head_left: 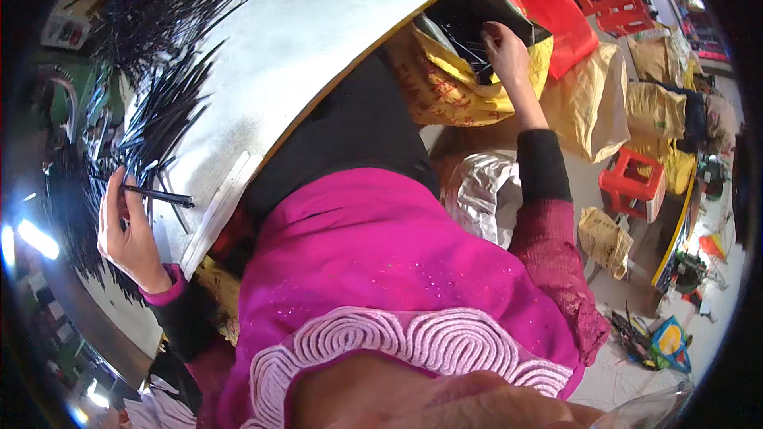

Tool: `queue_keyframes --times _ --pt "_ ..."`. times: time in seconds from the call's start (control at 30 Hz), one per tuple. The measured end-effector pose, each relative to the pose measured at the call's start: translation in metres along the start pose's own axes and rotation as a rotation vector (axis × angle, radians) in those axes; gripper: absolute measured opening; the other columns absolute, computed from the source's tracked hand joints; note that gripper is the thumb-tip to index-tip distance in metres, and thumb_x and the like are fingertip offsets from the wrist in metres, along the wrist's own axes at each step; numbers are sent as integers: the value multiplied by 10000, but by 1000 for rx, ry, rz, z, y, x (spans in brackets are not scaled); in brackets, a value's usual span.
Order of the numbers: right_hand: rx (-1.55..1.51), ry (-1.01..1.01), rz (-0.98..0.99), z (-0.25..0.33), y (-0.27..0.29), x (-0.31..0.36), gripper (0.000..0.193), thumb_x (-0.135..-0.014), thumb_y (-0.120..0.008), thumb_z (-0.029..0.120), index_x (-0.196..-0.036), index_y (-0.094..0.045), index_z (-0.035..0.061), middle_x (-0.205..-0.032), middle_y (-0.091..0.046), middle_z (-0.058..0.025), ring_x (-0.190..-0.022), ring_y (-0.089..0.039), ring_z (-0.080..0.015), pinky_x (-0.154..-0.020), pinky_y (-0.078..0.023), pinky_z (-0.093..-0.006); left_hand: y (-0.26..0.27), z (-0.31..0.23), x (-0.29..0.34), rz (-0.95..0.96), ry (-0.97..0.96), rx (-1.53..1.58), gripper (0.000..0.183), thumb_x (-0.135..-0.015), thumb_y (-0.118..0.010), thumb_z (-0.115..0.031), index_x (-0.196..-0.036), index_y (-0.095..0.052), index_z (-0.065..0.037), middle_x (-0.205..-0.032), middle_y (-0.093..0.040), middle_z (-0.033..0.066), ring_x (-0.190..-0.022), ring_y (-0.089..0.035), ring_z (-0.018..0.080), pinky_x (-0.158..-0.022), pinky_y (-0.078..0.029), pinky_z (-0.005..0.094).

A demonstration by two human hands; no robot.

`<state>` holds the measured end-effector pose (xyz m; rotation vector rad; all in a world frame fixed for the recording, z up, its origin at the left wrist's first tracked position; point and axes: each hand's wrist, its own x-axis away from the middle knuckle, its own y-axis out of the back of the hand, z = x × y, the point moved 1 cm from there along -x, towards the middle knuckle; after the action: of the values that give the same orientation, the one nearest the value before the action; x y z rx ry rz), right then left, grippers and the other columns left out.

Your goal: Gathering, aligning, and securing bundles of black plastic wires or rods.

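Observation:
At the left, my left hand (131,242) is closed on a slim black strip (165,195), pinched between thumb and fingers so that its thicker end points right. Beside and beyond that hand, a large heap of thin black strips (163,107) spreads over the white tabletop (294,24). My right hand (507,52) hangs over the mouth of a yellow sack (453,91) with a black lining, its fingers curled together. Loose black strips (469,36) lie inside the sack. Whatever the right fingers may hold is too small or hidden to make out.
A red bag (556,24) and a tan sack (596,103) stand right of the yellow sack. Red plastic stools (633,183) and more sacks are farther right. Crumpled silvery-white sheeting (481,191) lies near my right forearm. The table's curved edge (338,83) runs before my lap.

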<state>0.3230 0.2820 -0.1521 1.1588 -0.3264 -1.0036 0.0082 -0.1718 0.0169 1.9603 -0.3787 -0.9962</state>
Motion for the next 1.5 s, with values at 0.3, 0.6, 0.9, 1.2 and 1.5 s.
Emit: queue_keyframes --times 0.3,0.6,0.9,1.2,1.5 --pt "330 -7 595 -48 -101 -30 537 -780 -540 115 -1290 -376 79 -1141 -522 -199 -982 -562 -367 -822 -470 -425 -9 2 -8 -43 -79 49 189 -809 -612 0 -994 -650 -1 -872 -668 58 -627 -545 85 -564 -438 208" --pt "596 -18 658 -54 -109 -39 412 -870 -408 167 -1271 -389 73 -1037 -575 -186 -915 -595 -364 -741 -492 -446 -10 6 -7 -43 -50 65 179 -819 -616 -20 -992 -653 5 -874 -669 69 -660 -571 95 -579 -452 213" --pt "398 -31 744 -58 -87 -54 351 -825 -497 233 -1130 -536 64 -1020 -607 -193 -950 -589 -342 -789 -480 -431 -12 6 -7 -66 -36 73 179 -823 -621 -31 -997 -653 -6 -859 -667 67 -671 -575 110 -618 -467 234" --pt "291 29 426 -101 -34 -66 328 -840 -494 230 -1114 -527 54 -1037 -587 -221 -967 -556 -382 -821 -464 -441 -20 15 -8 -42 36 113 188 -828 -617 -22 -1007 -637 35 -894 -669 91 -752 -604 109 -675 -480 225" --pt "175 136 852 -87 -73 -36 367 -770 -516 136 -1128 -548 62 -1007 -622 -179 -935 -596 -334 -775 -485 -401 -23 20 -6 -63 55 164 190 -834 -614 -27 -1013 -636 32 -893 -666 84 -756 -595 101 -685 -478 221"
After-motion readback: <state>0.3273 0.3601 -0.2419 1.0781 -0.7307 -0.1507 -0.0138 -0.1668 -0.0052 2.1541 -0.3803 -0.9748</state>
